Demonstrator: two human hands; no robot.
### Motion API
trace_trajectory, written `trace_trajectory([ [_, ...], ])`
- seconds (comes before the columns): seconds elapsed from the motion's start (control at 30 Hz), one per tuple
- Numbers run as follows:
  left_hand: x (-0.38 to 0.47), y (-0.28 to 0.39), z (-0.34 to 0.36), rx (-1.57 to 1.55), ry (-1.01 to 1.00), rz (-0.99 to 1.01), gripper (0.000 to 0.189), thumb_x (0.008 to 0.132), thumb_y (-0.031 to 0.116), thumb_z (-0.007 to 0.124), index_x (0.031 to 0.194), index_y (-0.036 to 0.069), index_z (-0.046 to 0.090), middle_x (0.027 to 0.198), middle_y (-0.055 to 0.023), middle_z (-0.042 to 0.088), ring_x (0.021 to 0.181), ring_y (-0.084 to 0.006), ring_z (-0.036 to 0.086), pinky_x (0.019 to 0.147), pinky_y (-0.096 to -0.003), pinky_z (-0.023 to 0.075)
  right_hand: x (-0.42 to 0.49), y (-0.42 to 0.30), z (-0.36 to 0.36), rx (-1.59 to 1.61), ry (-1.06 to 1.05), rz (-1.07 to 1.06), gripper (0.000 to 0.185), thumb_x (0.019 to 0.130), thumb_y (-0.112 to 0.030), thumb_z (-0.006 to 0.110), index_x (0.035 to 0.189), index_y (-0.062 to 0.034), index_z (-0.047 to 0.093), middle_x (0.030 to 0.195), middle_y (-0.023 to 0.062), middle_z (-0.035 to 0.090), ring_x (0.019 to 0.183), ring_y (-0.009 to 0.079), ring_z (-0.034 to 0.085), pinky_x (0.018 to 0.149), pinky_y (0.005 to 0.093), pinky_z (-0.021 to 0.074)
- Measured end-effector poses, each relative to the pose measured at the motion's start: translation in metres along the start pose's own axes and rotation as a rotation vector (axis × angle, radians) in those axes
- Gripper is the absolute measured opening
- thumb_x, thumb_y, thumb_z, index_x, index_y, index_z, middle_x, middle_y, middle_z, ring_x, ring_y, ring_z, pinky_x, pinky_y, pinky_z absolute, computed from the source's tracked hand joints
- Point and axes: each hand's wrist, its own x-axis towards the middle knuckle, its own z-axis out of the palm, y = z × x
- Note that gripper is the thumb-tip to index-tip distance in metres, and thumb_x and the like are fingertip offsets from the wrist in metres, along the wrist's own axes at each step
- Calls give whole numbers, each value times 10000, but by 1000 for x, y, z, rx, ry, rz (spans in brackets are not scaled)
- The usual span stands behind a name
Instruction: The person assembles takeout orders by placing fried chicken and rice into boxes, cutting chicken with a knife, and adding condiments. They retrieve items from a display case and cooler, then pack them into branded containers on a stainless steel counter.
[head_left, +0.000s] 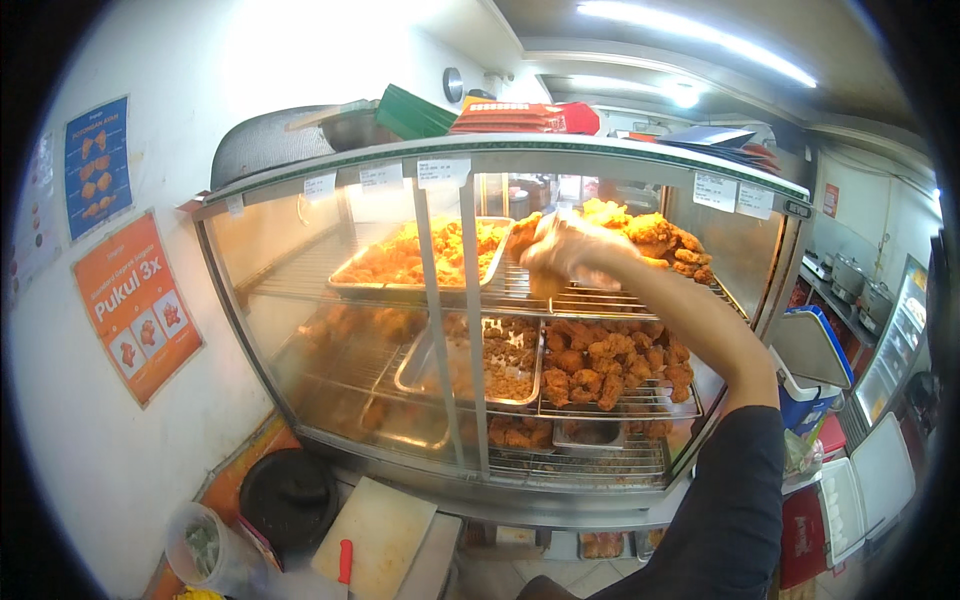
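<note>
My right hand (576, 244) is inside a glass-fronted food warmer (465, 499), reached in through the open right side of its front. Motion blurs the hand over the upper wire rack (600, 300). Its fingers close around a brown piece of fried chicken (547, 282), also blurred. Left of the hand, a metal tray (491, 274) holds golden fried food (420, 255). More fried chicken (656, 236) is heaped right of and behind the hand. On the rack below lie many fried pieces (600, 360), beside a tray of brown crumbs (510, 360). My left hand is out of view.
A sliding glass pane (352, 337) covers the warmer's left half. Below stand a dark stone mortar (289, 499), a cutting board (375, 525) with a red-handled tool (345, 561), and a plastic tub (196, 544). Open cool boxes (810, 397) are at right.
</note>
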Motion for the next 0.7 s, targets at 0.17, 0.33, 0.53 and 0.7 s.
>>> trace_trajectory([
  [0.17,-8,-6,-8,-10,5,-34,433,1050,227,443,1380,-52,473,1340,-248,547,1144,-364,562,1006,-435,444,43,51,-37,211,133,-156,375,959,-453,569,1086,-140,733,1073,100,715,861,241,641,839,373,509],
  [0.33,-13,0,-11,-31,27,-65,432,1052,224,439,1356,-80,484,1318,-273,555,1128,-366,570,995,-432,452,58,90,-62,-511,184,144,488,902,-434,633,1211,-57,650,1351,132,606,1124,306,622,909,420,521],
  [0.53,-20,-4,-16,-75,23,-111,436,1053,220,434,1326,-114,497,1292,-303,565,1109,-369,579,982,-429,463,58,130,-46,-682,192,-76,322,853,-169,634,1160,-76,641,936,149,693,862,339,648,782,408,517],
  [0.7,-15,-19,-1,-131,112,-20,421,1050,199,449,1298,-136,514,1258,-322,585,1119,-388,576,1013,-431,438,61,159,-77,105,328,-110,271,905,-262,649,1105,-84,692,996,97,684,911,177,600,764,353,476],
])
